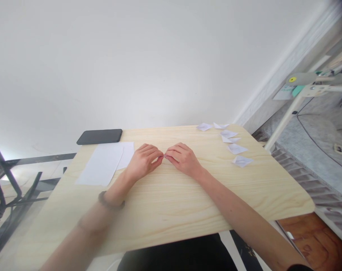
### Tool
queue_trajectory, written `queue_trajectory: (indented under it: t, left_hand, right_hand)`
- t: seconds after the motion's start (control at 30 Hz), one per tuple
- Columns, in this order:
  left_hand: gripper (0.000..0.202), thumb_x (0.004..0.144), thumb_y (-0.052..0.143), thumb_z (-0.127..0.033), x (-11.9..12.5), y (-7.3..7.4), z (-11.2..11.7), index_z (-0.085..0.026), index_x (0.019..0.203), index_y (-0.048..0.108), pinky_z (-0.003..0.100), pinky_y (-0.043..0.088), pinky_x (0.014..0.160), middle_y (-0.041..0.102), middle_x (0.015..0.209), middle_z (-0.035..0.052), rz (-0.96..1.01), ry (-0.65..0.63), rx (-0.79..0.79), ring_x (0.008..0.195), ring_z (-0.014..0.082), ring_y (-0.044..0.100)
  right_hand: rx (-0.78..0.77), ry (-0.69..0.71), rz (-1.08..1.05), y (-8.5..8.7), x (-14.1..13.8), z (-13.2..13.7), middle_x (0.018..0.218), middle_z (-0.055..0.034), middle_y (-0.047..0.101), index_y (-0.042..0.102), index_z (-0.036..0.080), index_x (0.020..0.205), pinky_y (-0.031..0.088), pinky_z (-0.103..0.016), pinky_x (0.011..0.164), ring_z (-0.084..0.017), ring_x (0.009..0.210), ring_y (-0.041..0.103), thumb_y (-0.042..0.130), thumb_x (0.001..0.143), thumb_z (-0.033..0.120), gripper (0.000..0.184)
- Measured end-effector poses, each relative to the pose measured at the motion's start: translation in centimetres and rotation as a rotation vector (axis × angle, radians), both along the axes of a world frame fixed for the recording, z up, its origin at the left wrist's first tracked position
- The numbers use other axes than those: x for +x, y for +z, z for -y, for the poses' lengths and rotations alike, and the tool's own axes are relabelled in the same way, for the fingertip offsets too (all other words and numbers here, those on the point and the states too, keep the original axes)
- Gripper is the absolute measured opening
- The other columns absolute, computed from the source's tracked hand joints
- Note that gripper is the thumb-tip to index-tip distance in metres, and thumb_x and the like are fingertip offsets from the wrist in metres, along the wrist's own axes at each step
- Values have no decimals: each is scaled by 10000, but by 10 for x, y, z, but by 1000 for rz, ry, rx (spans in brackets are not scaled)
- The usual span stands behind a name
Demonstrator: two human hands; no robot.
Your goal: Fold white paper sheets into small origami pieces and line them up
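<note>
My left hand (146, 160) is closed in a pinch, its thumb and fingers meeting near the middle of the table. Facing it, my right hand (183, 158) pinches from the other side, and the fingertips of both hands almost touch. Between them shows a tiny sliver of what looks like folded paper (164, 156); the rest of it is hidden by the fingers. White paper sheets (101, 163) lie flat to the left of my left hand. Several small folded paper boats (237, 149) stand in a curved row to the right of my right hand.
A black phone (99, 136) lies at the table's back left corner, close to the sheets. The light wooden table (165, 214) meets a white wall (159, 67) behind. A pale metal frame (286, 116) rises beyond the right edge, and dark metal legs (7, 180) stand at left.
</note>
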State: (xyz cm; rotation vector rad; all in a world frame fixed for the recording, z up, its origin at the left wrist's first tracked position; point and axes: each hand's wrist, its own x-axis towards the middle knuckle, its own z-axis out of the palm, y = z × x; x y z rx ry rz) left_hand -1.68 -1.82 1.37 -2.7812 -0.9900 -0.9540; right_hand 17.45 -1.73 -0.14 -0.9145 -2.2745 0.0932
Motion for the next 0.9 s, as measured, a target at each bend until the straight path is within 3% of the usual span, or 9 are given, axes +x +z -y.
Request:
queue_trajectory:
  t: [0.27,0.9]
  left_hand:
    - [109,793,488,-229,-1,3,0,-175,838,571,308,437,739,628,818,47,75,64,-28,809,164,568]
    - [115,776,493,-203,-2,5,3,-173,868,555,290,458,736,623,857,47,94,42,-74,807,156,574]
  right_hand:
    - [-12,-15,-48,3,2,0,916,-38,611,592,230,901,379,-327,805,-167,877,490,425,857,279,180]
    - [-22,-12,-77,5,2,2,910,-36,611,577,217,899,383,-326,817,-163,876,497,409,865,268,179]
